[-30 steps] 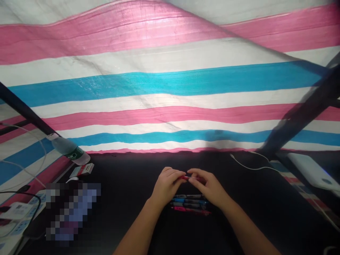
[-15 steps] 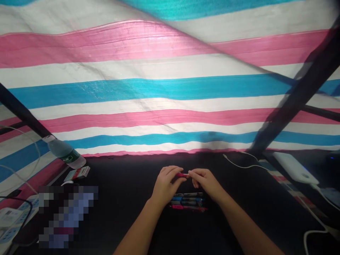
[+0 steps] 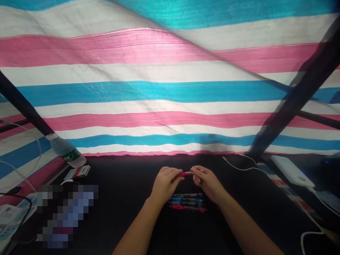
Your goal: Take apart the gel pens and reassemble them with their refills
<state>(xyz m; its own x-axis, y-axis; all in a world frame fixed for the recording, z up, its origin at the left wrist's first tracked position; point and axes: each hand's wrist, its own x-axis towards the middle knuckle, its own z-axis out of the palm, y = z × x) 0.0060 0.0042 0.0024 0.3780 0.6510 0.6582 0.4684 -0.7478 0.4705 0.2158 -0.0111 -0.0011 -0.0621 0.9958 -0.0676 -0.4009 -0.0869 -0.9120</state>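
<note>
Both hands meet over the black table surface (image 3: 127, 205), holding a slim pink-red pen (image 3: 186, 173) level between them. My left hand (image 3: 165, 181) has thumb and fingers closed round its left part. The right end is pinched by my right hand (image 3: 206, 180), whose fingertips hide some of it. Just below the hands lie several pens side by side: a dark, clear one (image 3: 188, 195) at the back, blue ones (image 3: 187, 200) in the middle and a red one (image 3: 186, 208) nearest me. My left wrist partly covers their left ends.
At left are a leaning water bottle (image 3: 67, 152), a small box (image 3: 77, 172), a blurred-out object (image 3: 71, 216) and a power strip (image 3: 13, 219) with cables. On the right lie a white power bank (image 3: 292, 171) and a white cable (image 3: 241, 168). Striped sheeting (image 3: 159, 92) hangs behind.
My right hand has shifted slightly right and its fingers have closed more around the pen. A little more of the pen shows between the hands. The left hand stays nearly in place.
</note>
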